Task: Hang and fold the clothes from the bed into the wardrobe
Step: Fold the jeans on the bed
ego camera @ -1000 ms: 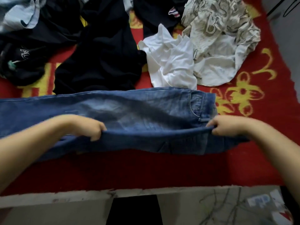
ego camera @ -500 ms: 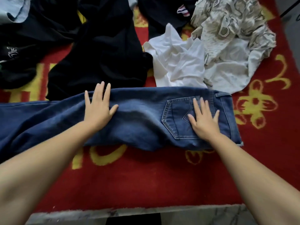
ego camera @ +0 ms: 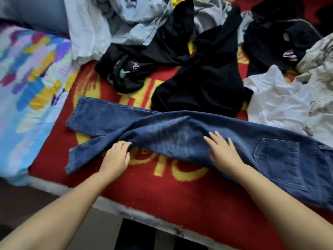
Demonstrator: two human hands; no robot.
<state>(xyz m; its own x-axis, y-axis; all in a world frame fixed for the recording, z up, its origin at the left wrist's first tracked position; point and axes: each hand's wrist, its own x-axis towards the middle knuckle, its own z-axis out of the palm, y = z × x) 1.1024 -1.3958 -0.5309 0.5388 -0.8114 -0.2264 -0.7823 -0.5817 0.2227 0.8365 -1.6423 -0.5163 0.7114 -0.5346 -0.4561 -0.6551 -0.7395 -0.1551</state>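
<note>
Views: one only, the head camera; no second view shares the scene.
Position: worn on the person's head, standing at the near edge of the bed point(ego camera: 162, 210).
Direction: forward and steeply down across the red blanket point(ego camera: 162, 186).
Lens: wide-angle; edges bend outward.
Proximity: close; both forearms enter from the bottom corners, left hand point(ego camera: 115, 157) and right hand point(ego camera: 223, 152) mid-frame on the jeans point(ego camera: 171, 132).
Far limit: clothes pile point(ego camera: 207, 78) along the top edge.
</note>
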